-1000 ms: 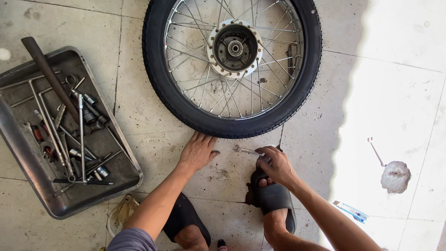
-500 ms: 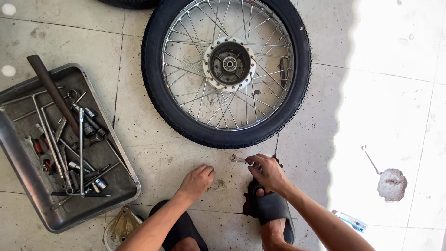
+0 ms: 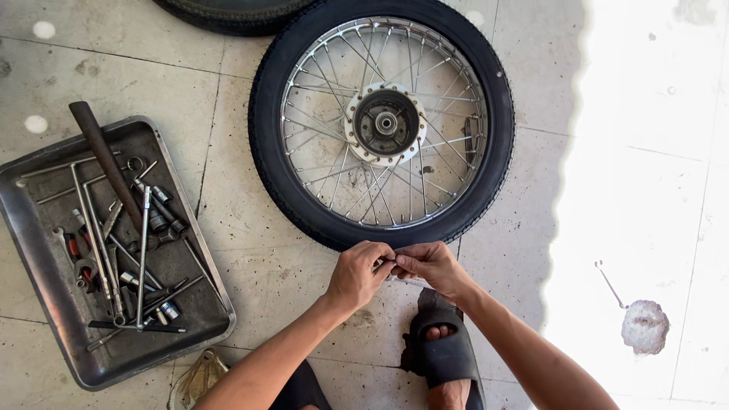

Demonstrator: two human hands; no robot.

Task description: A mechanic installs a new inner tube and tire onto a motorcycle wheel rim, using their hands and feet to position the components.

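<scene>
Pinching thin metal spoke (image 3: 395, 263) crosswise, left hand (image 3: 358, 275), right hand (image 3: 433, 267)

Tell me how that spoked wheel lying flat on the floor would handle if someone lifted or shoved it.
The spoked wheel probably feels heavy: a thick rubber tyre and a metal hub. Lying flat on the concrete floor, it likely won't roll, and the rubber would drag rather than slide. The thin spokes look bendable, so the rim seems the safer grip.
</scene>
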